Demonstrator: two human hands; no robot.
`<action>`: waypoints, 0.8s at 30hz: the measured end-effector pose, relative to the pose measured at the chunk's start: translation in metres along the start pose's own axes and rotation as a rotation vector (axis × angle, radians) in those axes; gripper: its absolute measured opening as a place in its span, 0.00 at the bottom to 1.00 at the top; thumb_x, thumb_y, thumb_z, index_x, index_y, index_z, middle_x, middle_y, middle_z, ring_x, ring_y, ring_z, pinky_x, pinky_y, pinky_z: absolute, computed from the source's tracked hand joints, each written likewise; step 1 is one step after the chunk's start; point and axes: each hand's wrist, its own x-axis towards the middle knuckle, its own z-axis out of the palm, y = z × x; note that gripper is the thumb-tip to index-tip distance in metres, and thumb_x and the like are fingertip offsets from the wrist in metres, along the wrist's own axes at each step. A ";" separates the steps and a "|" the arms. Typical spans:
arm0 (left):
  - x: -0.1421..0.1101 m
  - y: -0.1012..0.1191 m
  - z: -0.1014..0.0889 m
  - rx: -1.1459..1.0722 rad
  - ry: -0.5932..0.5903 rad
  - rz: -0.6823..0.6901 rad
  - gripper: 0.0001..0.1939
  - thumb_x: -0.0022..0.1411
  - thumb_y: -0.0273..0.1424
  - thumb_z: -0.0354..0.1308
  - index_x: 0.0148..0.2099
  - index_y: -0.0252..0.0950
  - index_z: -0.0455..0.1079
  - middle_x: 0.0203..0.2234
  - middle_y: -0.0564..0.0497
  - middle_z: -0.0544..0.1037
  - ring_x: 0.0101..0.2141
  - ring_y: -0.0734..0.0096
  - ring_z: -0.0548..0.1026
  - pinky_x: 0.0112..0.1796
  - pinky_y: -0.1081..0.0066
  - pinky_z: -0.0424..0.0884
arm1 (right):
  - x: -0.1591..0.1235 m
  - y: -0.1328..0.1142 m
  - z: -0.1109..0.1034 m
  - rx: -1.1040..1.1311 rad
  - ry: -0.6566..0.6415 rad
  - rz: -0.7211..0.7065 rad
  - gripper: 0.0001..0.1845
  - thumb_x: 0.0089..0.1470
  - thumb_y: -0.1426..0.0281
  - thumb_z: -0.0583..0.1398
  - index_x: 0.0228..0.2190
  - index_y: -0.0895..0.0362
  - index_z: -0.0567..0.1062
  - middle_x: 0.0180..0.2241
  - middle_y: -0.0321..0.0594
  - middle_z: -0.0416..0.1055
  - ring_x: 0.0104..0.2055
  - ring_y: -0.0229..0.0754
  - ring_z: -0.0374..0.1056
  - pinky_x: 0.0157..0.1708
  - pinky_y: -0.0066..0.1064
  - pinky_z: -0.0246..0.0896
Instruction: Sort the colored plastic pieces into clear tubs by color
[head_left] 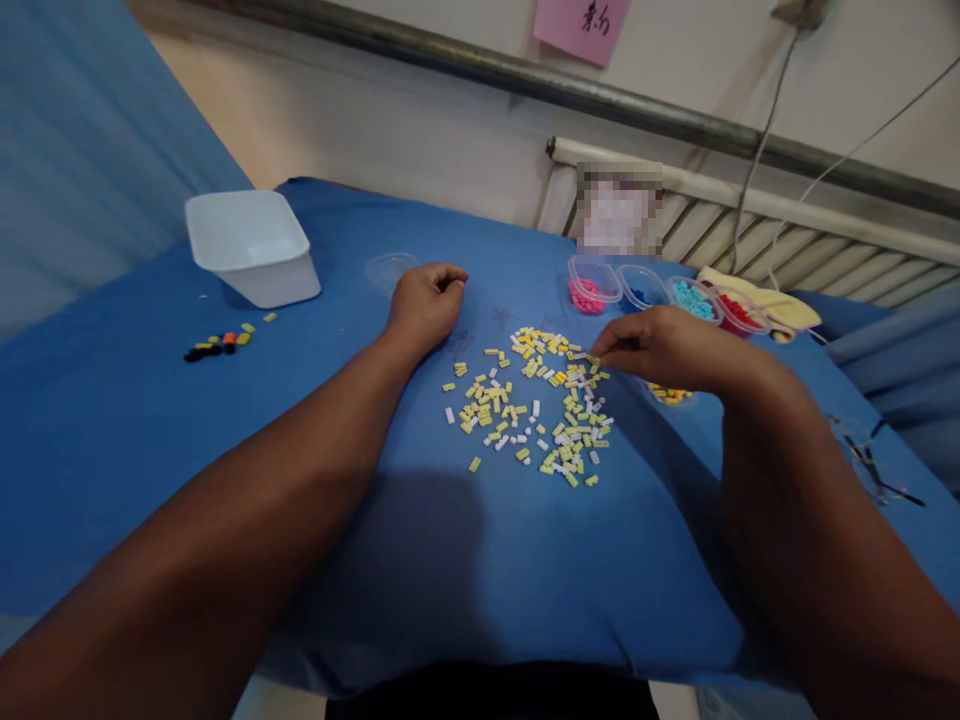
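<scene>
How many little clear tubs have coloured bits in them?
5: tub of pink, tub of dark blue, tub of light blue, tub of red, all near the radiator; tub of yellow below the right hand, partly covered. Others could hide there.

Pale wall point(420, 140), grey pipe point(637, 112), ribbed radiator point(709, 215)

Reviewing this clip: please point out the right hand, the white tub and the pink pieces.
Right hand point(660, 343): head view, middle of the hand.
White tub point(283, 284): head view, outer side wall.
Pink pieces point(585, 297): head view, middle of the heap.
</scene>
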 end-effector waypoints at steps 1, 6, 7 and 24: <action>0.000 0.001 0.000 0.008 -0.001 0.003 0.16 0.67 0.26 0.59 0.51 0.36 0.86 0.46 0.47 0.88 0.43 0.62 0.83 0.50 0.64 0.79 | 0.004 -0.012 0.007 0.034 -0.008 -0.061 0.10 0.64 0.66 0.64 0.42 0.49 0.86 0.39 0.34 0.86 0.39 0.43 0.80 0.42 0.32 0.70; -0.002 0.005 -0.001 0.018 -0.005 -0.001 0.16 0.68 0.26 0.59 0.52 0.35 0.86 0.45 0.47 0.88 0.42 0.62 0.83 0.49 0.65 0.79 | 0.021 -0.048 0.032 -0.079 -0.019 -0.129 0.12 0.62 0.75 0.63 0.42 0.52 0.86 0.43 0.38 0.87 0.42 0.44 0.80 0.43 0.32 0.66; -0.002 0.005 -0.001 0.016 -0.005 -0.005 0.16 0.68 0.26 0.59 0.51 0.35 0.86 0.45 0.48 0.88 0.42 0.63 0.83 0.49 0.65 0.79 | 0.023 -0.050 0.034 -0.102 -0.039 -0.115 0.12 0.62 0.76 0.63 0.42 0.53 0.86 0.43 0.39 0.86 0.42 0.44 0.79 0.42 0.32 0.65; -0.002 0.003 0.000 0.037 -0.009 0.022 0.16 0.68 0.26 0.59 0.51 0.36 0.86 0.46 0.48 0.88 0.45 0.62 0.84 0.51 0.64 0.79 | 0.013 -0.043 0.019 -0.118 0.044 -0.153 0.15 0.60 0.75 0.62 0.45 0.52 0.86 0.41 0.38 0.85 0.38 0.42 0.77 0.40 0.30 0.65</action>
